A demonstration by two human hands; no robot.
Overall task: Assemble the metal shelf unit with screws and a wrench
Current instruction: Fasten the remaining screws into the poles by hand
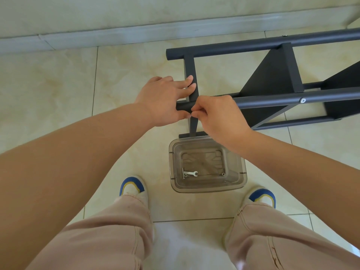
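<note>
We steady the shelf (272, 75) with our left hand (165, 100); right hand (218, 115) pinches a screw in. Wrench (191, 173) next.

- No text, label, brand, number or sign can be read anywhere in the head view.

a home, likely; glossy marbled floor tiles (58, 84); pale skirting board (116, 36)
</note>
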